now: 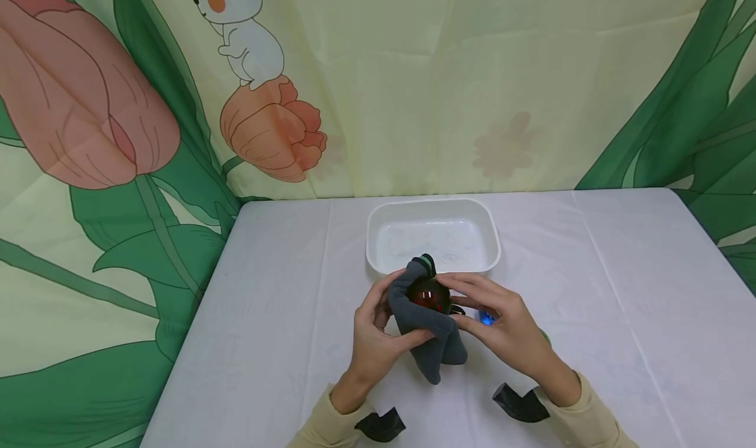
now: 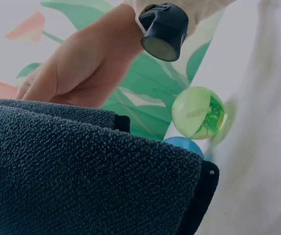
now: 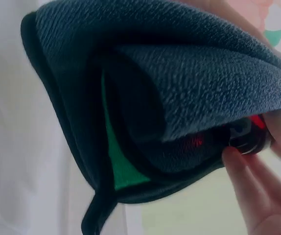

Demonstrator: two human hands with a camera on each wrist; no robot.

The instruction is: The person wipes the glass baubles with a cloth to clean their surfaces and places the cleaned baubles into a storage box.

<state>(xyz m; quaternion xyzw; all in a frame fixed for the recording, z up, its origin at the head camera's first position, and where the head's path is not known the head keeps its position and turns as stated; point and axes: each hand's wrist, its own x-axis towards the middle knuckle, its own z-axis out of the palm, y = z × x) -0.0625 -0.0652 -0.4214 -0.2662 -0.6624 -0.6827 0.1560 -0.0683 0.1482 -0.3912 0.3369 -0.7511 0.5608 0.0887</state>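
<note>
A dark grey towel [image 1: 413, 317] with a black edge and a green patch wraps partly around a shiny dark-red ball [image 1: 430, 295] above the table. My left hand [image 1: 380, 336] grips the towel from the left, thumb across its front. On the right, my right hand [image 1: 502, 310] pinches the ball's exposed side between thumb and fingers. The right wrist view shows the towel's folds [image 3: 130, 88] hiding most of the ball, with fingertips [image 3: 236, 159] against its uncovered end.
Behind the hands stands a white rectangular basin [image 1: 375, 238]. A clear green ball [image 2: 198, 112] and a blue ball [image 2: 185, 144] lie on the white-covered table [image 1: 266, 304], mostly hidden by my right hand in the head view. A printed curtain [image 1: 401, 74] hangs behind.
</note>
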